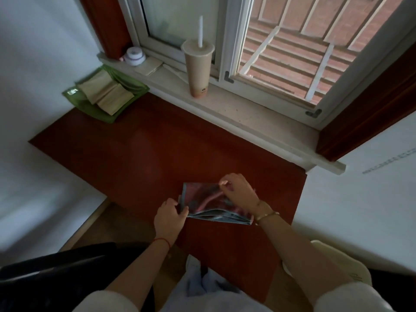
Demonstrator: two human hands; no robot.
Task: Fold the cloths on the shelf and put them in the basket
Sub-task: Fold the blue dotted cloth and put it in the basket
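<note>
A red and blue patterned cloth (pixel 203 200), folded into a small layered rectangle, lies on the dark red shelf (pixel 139 154) near its front edge. My left hand (pixel 170 218) pinches the cloth's left edge. My right hand (pixel 239 191) grips the top layer at the far right corner, with the wrist over the right end. At the far left corner of the shelf sits a green basket (pixel 74 93) holding folded beige cloths (pixel 105 92).
A tall drink cup with a straw (pixel 198 64) stands on the pale window sill (pixel 247 118) behind the shelf. A small white jar (pixel 134 56) sits at the sill's left end. White walls flank the shelf. A dark object (pixel 56 271) lies at the lower left.
</note>
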